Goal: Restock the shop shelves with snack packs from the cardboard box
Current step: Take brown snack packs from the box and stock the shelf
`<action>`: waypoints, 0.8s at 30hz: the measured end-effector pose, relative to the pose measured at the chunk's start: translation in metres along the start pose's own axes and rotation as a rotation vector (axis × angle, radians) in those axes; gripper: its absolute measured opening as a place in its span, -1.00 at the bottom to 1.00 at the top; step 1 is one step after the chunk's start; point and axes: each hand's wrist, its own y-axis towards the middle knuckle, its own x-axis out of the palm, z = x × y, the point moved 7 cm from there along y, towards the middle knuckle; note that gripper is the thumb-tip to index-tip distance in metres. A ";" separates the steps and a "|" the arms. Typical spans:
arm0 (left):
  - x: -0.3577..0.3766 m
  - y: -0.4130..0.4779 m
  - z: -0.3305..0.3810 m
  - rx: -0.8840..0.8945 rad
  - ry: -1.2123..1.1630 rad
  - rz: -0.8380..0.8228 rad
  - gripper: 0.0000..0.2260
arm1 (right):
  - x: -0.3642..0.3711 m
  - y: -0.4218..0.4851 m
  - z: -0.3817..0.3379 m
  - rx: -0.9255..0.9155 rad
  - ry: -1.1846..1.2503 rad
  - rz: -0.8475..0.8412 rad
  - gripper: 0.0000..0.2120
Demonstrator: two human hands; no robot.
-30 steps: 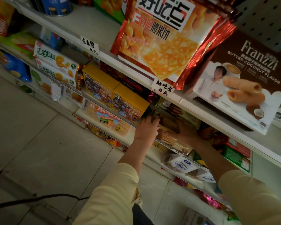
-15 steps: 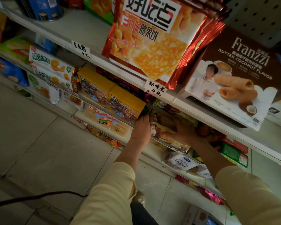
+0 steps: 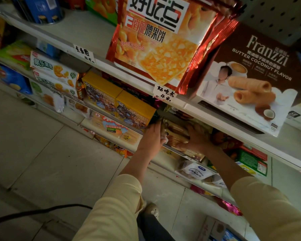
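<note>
The right hand (image 3: pixel 196 139) presses flat, fingers spread, on the biscuit packs (image 3: pixel 176 133) just right of the yellow boxes (image 3: pixel 118 103), seemingly to seat them, while the left hand (image 3: pixel 151 136) braces their left side, its grip hidden.

Snack packs (image 3: pixel 176 134) are tan-brown, boxes (image 3: pixel 101 89) yellow, the bag (image 3: pixel 156 42) red-orange, sleeves (image 3: pixel 118 206) cream.

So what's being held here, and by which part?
The biscuit packs: left hand against their left end, right hand spread flat on their right side.
</note>
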 end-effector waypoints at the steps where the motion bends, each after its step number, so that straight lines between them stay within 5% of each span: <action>1: 0.001 0.000 0.003 0.018 0.018 0.004 -0.32 | -0.001 -0.001 -0.002 -0.003 0.001 0.009 -0.04; 8: -0.002 0.007 0.019 0.157 0.302 0.159 -0.24 | 0.000 -0.006 -0.003 0.015 0.041 0.048 -0.07; 15: -0.007 0.017 0.028 0.046 0.234 0.234 -0.41 | -0.023 0.004 -0.007 0.018 -0.028 0.190 -0.08; 20: 0.034 0.020 0.035 0.169 0.102 -0.144 -0.66 | -0.026 0.012 -0.005 0.039 -0.052 0.204 -0.03; 24: 0.042 0.025 0.034 0.152 0.075 -0.186 -0.67 | -0.022 0.004 -0.007 0.051 -0.192 0.290 0.02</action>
